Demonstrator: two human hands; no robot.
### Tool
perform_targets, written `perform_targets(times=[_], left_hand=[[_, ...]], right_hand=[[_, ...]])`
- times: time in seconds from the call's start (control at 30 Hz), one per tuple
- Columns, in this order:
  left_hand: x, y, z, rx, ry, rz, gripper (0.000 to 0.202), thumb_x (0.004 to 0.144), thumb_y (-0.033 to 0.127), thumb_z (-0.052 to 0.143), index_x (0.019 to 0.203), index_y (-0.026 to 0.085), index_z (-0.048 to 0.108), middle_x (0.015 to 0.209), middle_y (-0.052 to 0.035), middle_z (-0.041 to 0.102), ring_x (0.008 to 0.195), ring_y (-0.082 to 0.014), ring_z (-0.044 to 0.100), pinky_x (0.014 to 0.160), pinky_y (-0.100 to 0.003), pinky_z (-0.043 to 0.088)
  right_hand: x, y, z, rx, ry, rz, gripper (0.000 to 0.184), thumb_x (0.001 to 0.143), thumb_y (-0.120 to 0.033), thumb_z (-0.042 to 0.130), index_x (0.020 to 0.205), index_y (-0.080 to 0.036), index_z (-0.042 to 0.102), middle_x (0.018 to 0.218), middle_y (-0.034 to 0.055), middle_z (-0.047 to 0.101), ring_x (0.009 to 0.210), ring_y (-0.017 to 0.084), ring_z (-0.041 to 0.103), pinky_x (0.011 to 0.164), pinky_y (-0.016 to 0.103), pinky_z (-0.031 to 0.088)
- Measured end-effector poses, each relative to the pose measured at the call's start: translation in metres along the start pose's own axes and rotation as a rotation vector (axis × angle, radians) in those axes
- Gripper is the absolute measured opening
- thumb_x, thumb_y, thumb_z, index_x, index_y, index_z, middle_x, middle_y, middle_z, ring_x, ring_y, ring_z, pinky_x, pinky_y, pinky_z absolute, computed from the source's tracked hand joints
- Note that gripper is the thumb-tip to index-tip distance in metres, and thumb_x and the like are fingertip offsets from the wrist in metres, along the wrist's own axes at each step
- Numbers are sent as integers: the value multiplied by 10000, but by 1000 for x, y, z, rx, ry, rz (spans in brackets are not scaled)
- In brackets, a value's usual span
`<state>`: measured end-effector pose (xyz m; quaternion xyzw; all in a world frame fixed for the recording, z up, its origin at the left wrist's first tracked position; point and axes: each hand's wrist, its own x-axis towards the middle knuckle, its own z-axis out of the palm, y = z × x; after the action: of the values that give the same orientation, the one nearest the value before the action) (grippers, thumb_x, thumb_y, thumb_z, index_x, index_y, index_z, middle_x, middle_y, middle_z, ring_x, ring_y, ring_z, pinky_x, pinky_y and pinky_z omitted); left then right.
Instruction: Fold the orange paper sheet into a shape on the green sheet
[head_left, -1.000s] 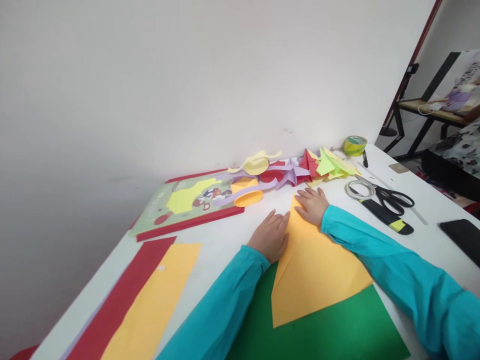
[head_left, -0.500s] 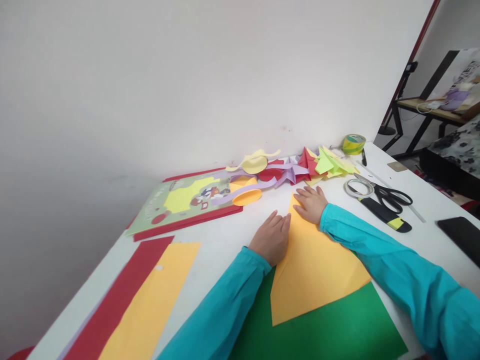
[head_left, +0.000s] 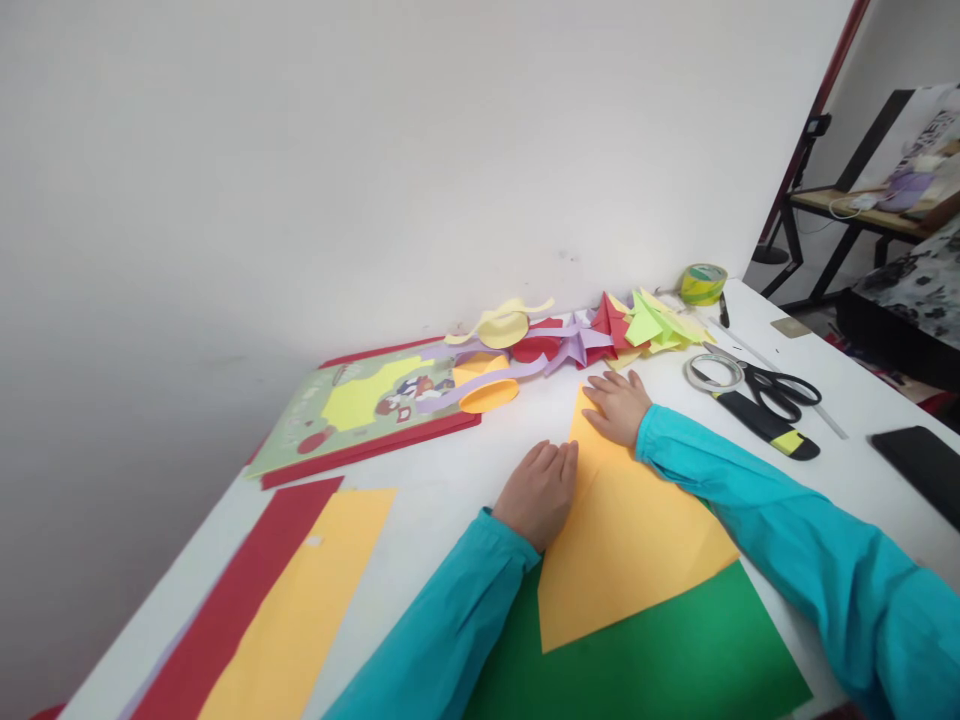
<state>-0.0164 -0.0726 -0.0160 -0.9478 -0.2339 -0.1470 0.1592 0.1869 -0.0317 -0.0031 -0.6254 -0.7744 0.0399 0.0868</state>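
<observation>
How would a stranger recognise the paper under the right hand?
On the white table, find the green sheet. Partly over it, under the right hand, lies folded orange paper. Unlike the orange strip farther left, it narrows towards its far end.

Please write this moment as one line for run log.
left hand: at left edge of folded orange paper | right hand: on it, near far tip | green sheet: beneath

Toward the back, a yellow-and-green roll of tape (head_left: 703,290); nearer, black-handled metal scissors (head_left: 763,382) just beside a whitish ring-shaped tape roll (head_left: 711,388) and a black-and-yellow plastic utility knife (head_left: 759,420).
</observation>
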Motion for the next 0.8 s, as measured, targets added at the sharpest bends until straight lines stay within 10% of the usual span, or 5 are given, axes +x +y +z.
perform_targets(times=[0.8], left_hand=[[0,1,1,134,73,54,449,837,-11,335,1266,-17,467,959,-189,674,851,-249,622,829,-433,522]], right_hand=[[-1,-1,-2,-4,10,-5,487,934,-437,385,1363,-231,491,1482,74,424,1369,315,302,1084,629,186]])
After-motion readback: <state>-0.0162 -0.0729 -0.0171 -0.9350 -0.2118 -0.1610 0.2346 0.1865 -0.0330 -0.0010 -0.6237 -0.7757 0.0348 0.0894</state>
